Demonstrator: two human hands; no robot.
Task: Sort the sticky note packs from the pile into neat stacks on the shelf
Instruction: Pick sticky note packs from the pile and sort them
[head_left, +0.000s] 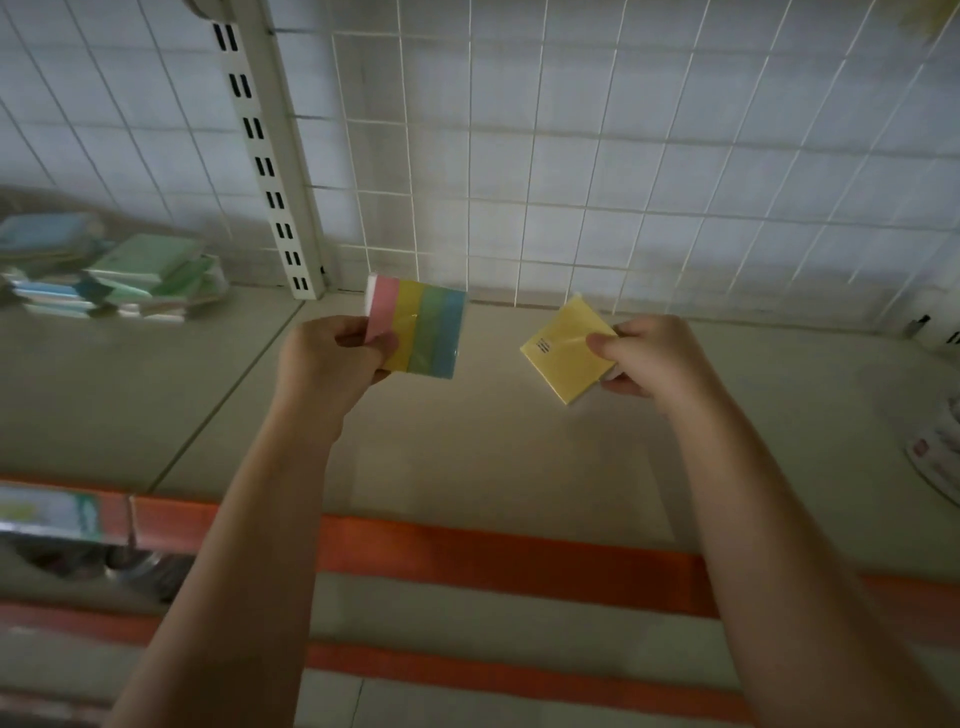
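Striped pack (423, 333) pinched in left hand (332, 358) grip; yellow pack (563, 348), tiny unreadable print, pinched in right hand (652, 358).

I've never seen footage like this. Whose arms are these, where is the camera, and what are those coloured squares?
There is no machine here: a person wears a wide-angle camera on the head, so this single picture looks forward and down along their two bare arms. They stand at a shop shelf backed by a white wire grid. The left hand pinches a striped sticky note pack with pink, yellow, green and blue bands. The right hand pinches a plain yellow sticky note pack, tilted like a diamond. Both packs are held above the shelf, not resting on it. Far left on the shelf lies a loose pile of packs, mostly green and blue, waiting to be sorted. No neat stack shows in front of the hands yet.
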